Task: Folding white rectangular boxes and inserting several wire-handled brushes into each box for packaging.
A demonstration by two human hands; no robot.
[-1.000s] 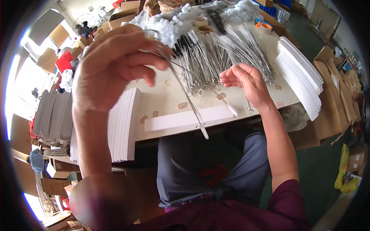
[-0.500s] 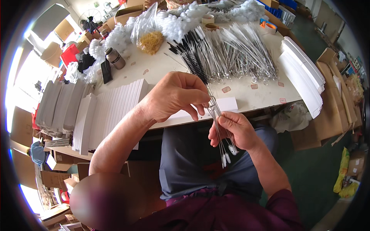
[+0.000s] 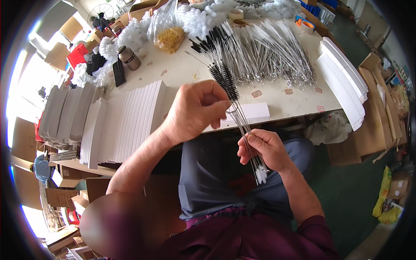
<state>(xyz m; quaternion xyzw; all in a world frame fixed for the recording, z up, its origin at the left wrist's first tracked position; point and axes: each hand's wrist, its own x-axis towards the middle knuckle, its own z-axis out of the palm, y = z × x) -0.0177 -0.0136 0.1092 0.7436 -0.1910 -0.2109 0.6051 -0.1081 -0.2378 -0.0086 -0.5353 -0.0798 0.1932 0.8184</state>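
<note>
My right hand (image 3: pixel 265 149) is closed around the thin wire stems of a small bundle of tube brushes (image 3: pixel 224 80). Black bristle heads top the bundle, which slants up to the left above my lap; small white tufted ends show below the hand. My left hand (image 3: pixel 197 110) is beside the stems, just under the black bristles. Its thumb and forefinger are pinched together near a thin loop by the wires; whether they hold anything is too small to make out. A flat white box (image 3: pixel 253 111) lies behind the bundle at the table's front edge.
A wide pile of wire brushes (image 3: pixel 264 52) covers the table's far middle. Rows of white boxes (image 3: pixel 130 117) stand at left, a white carton stack (image 3: pixel 342 82) at right. Behind are a bag of yellow rubber bands (image 3: pixel 170 40), a bottle (image 3: pixel 129 57) and tape rolls (image 3: pixel 307 27).
My left fingers have drawn back a little to the left from the stems. The bundle's stems and white ends sit closer together, and my right hand has shifted slightly down and right.
</note>
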